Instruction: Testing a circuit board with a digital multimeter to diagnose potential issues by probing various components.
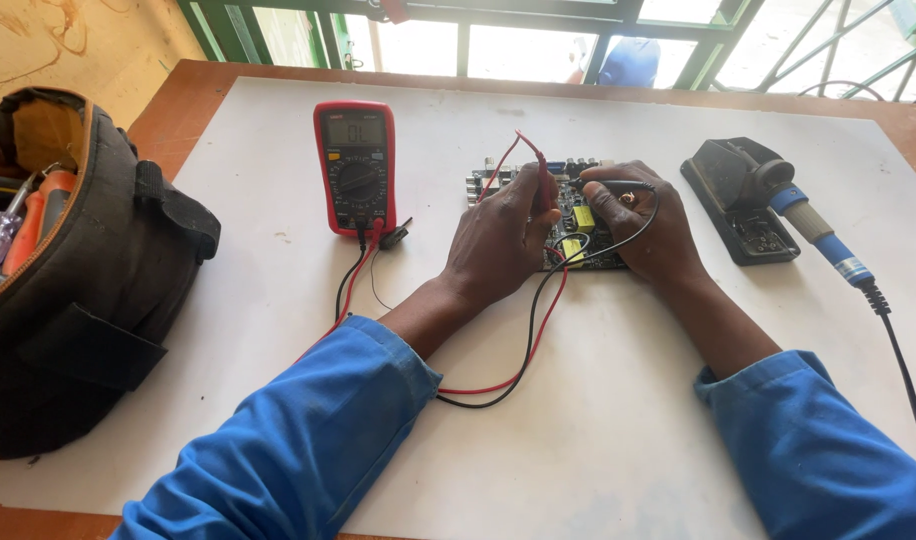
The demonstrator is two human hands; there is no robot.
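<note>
Pinching the red probe (pixel 540 170) between its fingers, the left hand (pixel 500 235) holds the probe tip down over the circuit board (pixel 578 225). The right hand (pixel 648 225) holds the black probe (pixel 610 185) the same way, fingers closed around it, its tip pointing left over the board. The board lies flat on the white sheet (pixel 598 440) covering the bench (pixel 193 85), between and partly under both hands; yellow parts show between them. Red and black leads (pixel 523 350) loop from the probes across the sheet toward the person, then run up to the red meter (pixel 355 165), which stands just left of the board with its display lit. A soldering iron (pixel 818 235) with a blue handle rests in its black stand (pixel 733 205), to the right of the board. An open tool bag (pixel 78 290) sits at the left edge of the bench, a screwdriver (pixel 3 235) showing inside.
</note>
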